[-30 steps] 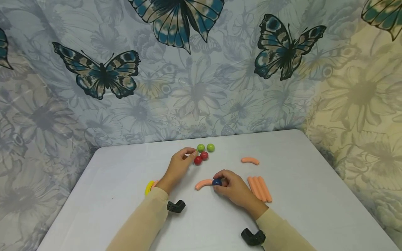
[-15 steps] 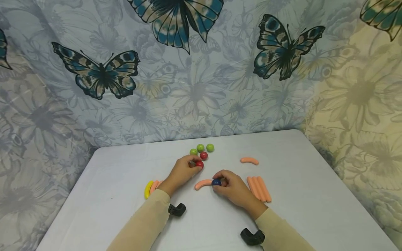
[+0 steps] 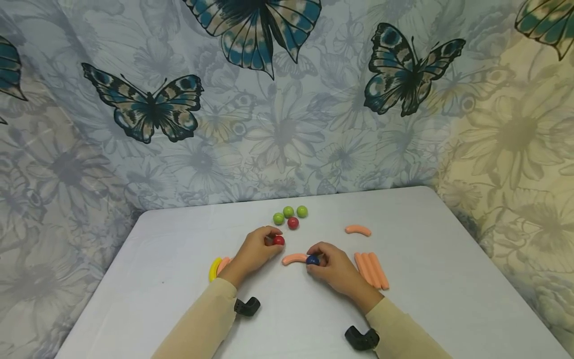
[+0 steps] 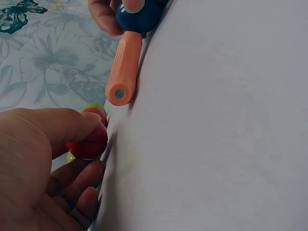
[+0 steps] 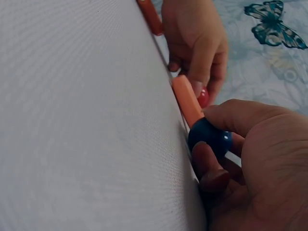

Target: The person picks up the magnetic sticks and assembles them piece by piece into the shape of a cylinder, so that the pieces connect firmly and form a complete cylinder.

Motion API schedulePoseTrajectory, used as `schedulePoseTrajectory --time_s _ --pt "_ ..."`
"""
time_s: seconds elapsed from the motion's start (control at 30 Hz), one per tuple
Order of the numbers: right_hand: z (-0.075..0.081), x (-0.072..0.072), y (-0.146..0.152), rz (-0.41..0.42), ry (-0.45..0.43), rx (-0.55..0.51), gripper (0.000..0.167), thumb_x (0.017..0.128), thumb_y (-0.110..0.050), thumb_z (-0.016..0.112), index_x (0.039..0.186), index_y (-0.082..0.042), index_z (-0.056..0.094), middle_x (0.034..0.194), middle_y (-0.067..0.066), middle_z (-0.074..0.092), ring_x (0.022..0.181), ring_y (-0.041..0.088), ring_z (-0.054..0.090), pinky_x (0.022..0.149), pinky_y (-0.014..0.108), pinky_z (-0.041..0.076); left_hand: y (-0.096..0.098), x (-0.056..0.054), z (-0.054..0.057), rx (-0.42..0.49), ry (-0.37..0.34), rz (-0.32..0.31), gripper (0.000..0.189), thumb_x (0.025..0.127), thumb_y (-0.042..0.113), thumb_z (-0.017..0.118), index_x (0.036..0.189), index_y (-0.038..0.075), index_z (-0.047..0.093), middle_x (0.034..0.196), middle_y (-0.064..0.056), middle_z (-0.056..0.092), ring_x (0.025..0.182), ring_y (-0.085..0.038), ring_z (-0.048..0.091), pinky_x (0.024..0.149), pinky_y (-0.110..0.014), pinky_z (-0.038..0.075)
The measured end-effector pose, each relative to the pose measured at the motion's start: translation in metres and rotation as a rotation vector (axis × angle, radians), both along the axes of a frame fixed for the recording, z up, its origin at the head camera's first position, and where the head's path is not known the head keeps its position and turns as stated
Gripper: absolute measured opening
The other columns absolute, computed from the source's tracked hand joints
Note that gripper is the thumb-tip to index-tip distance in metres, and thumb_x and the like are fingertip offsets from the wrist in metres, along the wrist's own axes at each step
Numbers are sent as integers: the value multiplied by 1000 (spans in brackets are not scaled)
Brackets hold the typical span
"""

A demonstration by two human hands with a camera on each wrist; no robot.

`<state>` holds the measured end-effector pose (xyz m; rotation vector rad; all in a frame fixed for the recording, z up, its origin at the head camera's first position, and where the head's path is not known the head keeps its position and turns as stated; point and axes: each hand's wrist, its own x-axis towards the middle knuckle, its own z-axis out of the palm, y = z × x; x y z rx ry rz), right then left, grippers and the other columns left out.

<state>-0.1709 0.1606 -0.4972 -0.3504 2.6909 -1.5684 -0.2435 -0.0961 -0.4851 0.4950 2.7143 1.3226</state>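
Note:
In the head view my left hand (image 3: 255, 252) pinches a glossy red ball (image 3: 279, 240) between thumb and fingers. The left wrist view has the thumb pressed on this red ball (image 4: 91, 144). My right hand (image 3: 334, 267) grips a dark blue ball (image 3: 312, 260) with thumb and fingers. A curved orange rod (image 3: 293, 259) meets the blue ball and points left toward my left hand. Its free end, with a small metallic disc at the centre, faces the camera in the left wrist view. The right wrist view has the blue ball (image 5: 208, 137) against the rod's near end.
Green balls (image 3: 288, 212) and another red ball (image 3: 293, 223) lie near the white table's (image 3: 421, 279) back edge. Straight orange rods (image 3: 371, 270) lie side by side at right, a curved one (image 3: 358, 230) behind them. A yellow curved rod (image 3: 214, 269) lies left, partly behind my left wrist.
My left hand has drawn back from the green balls and picked one red ball out of the group, carrying it toward me. A third green ball has come into view. My right hand stays put.

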Motion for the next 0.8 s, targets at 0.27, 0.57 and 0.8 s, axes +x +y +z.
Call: schedulePoseTrajectory --time_s 0.27,0.57,0.8 --pt "0 -1 0 -73 22 56 23 94 -10 87 114 -13 75 89 -1 58 71 17 53 59 30 45 -5 16 1 4 -21 47 29 95 17 88 121 12 76 96 1 65 84 -18 60 75 -35 52" --pt "3 -2 -1 -103 7 56 24 93 -12 89 113 -11 74 88 0 58 71 17 52 59 30 43 -3 34 -6 24 44 66 35 89 21 95 119 12 79 96 2 64 84 -16 59 74 -32 52" --pt "0 -4 -1 -84 -1 61 25 93 -14 89 113 -13 74 85 -1 57 69 16 52 57 29 43 -1 37 -15 47 72 85 37 89 21 95 120 12 78 94 4 63 82 -14 60 75 -32 53"
